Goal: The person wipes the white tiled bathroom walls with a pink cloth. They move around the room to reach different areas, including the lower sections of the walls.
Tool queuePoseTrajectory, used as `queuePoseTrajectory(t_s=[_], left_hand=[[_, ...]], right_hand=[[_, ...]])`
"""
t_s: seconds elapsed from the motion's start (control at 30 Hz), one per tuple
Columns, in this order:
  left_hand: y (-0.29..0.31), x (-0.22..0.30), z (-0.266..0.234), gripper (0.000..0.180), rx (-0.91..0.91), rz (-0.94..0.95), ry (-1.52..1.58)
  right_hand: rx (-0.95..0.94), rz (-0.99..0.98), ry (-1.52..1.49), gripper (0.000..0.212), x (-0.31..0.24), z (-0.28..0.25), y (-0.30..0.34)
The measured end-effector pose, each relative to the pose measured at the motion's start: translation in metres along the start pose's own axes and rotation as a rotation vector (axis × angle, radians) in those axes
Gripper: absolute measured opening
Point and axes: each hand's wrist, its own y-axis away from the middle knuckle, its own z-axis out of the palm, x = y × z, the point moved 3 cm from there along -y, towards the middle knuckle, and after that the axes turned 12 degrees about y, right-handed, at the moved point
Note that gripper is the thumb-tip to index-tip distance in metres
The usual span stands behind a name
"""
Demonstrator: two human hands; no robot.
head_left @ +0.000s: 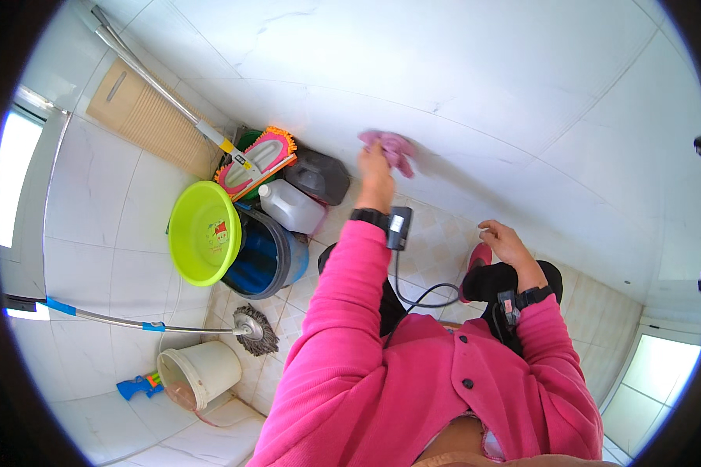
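My left hand (375, 173) is raised and presses a crumpled pink cloth (390, 148) against the white tiled wall (459, 86). The cloth sticks out above and to the right of my fingers. A black device (398, 226) is strapped at that wrist, with a cable hanging down. My right hand (505, 242) rests low near my knee, fingers loosely curled, holding nothing that I can see. Both arms are in bright pink sleeves.
To the left stand a lime-green basin (203, 232) leaning on a blue bucket (269, 257), a white jug (290, 205), a dark canister (319, 176), a flat mop head (255, 158), a string mop (253, 328), a white pail (199, 375) and a blue toy (139, 384).
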Motion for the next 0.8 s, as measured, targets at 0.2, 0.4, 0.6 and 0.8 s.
queuePoseTrajectory(t_s=[0.2, 0.4, 0.6, 0.8], left_hand=[[-0.105, 0.123, -0.056, 0.026, 0.234, 0.345, -0.068], [-0.162, 0.183, -0.096, 0.037, 0.23, 0.587, -0.365], [-0.184, 0.162, -0.107, 0.031, 0.192, 0.6, -0.558], [-0.127, 0.116, -0.057, 0.028, 0.063, 0.46, -0.837]], right_hand=[[-0.015, 0.072, 0.053, 0.03, 0.009, 0.008, -0.002], [-0.062, 0.062, 0.045, 0.029, 0.017, 0.015, -0.01], [-0.04, -0.016, 0.094, 0.027, 0.008, 0.013, -0.006], [-0.048, -0.069, 0.037, 0.028, 0.005, 0.013, -0.006]])
